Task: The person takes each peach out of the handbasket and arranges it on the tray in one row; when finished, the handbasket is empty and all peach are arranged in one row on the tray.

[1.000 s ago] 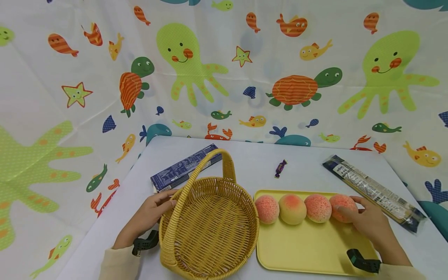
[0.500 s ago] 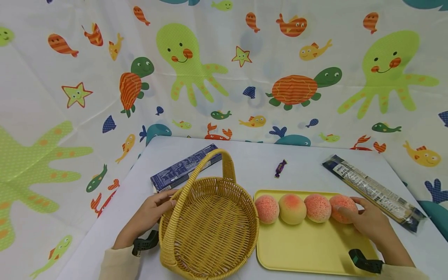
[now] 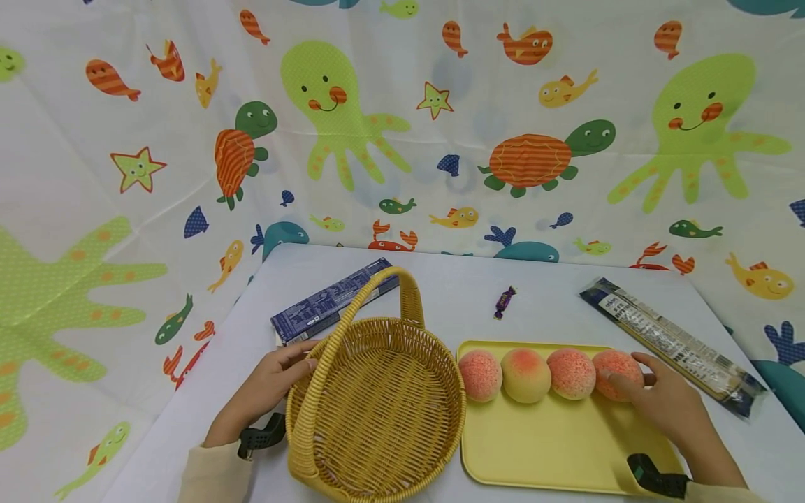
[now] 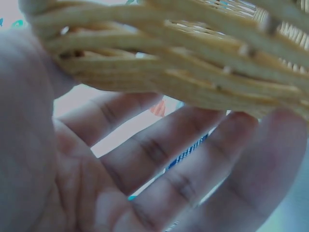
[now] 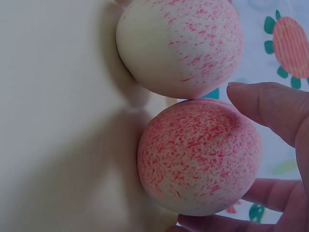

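Observation:
A yellow wicker basket (image 3: pixel 383 412) with a tall arched handle stands in front of me. On its left side my left hand (image 3: pixel 270 384) holds the rim. The left wrist view shows the fingers (image 4: pixel 183 154) against the woven wall (image 4: pixel 145 53), thumb at the left. A row of several peaches lies along the far edge of a yellow tray (image 3: pixel 553 454). Around the rightmost peach (image 3: pixel 616 374) my right hand (image 3: pixel 666 398) has its thumb and fingers. In the right wrist view, that speckled pink peach (image 5: pixel 200 159) touches its neighbour (image 5: pixel 183 43) and rests on the tray.
Behind the basket lies a long dark blue box (image 3: pixel 333 300). A small purple wrapped candy (image 3: pixel 504 302) is on the white table (image 3: pixel 453 293) beyond the tray. At the right, a long clear-and-blue packet (image 3: pixel 673 342) lies slanted. A sea-animal curtain (image 3: pixel 390 126) hangs behind.
The right wrist has shifted very slightly to the right, the hand staying at the rightmost peach. The left hand, basket and peaches have not visibly moved.

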Action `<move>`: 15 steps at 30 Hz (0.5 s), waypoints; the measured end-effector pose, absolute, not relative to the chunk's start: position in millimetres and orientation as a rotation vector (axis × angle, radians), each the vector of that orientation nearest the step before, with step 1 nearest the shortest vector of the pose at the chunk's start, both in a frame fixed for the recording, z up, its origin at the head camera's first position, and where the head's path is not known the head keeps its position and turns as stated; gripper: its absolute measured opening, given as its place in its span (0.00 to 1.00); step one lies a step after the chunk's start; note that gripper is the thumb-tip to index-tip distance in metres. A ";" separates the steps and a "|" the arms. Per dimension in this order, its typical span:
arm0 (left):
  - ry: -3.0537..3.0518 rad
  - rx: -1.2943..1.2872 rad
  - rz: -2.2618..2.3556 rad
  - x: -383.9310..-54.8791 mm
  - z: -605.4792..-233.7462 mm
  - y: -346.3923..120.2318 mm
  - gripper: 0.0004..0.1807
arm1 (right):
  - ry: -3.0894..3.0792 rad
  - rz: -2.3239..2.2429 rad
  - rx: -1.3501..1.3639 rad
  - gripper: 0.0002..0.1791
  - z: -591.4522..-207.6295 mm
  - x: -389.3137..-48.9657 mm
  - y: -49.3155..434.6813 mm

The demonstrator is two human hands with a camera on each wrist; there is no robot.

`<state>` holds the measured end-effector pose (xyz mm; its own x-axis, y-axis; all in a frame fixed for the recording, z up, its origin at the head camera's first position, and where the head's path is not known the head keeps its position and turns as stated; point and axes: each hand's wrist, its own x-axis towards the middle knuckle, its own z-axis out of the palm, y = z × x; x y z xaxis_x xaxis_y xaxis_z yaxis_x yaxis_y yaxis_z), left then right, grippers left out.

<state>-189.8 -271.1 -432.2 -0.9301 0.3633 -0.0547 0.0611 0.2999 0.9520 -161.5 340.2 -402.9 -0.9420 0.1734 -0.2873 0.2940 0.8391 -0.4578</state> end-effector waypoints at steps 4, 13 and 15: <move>2.354 0.389 1.657 -189.5 -432.3 -271.1 0.27 | 2.840 -0.712 0.340 0.57 -403.0 -158.0 338.1; 2.747 0.360 1.505 -187.7 -432.4 -267.6 0.24 | 2.850 -0.731 0.304 0.60 -406.1 -154.2 338.5; 2.809 0.364 1.496 -187.5 -431.4 -266.9 0.23 | 2.857 -0.766 0.279 0.61 -407.3 -153.6 338.4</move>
<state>-187.5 -266.9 -431.4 -0.9723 0.1703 0.1599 0.2277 0.5385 0.8113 -153.6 338.4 -407.3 -0.9680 0.1358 -0.2109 0.2231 0.8505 -0.4762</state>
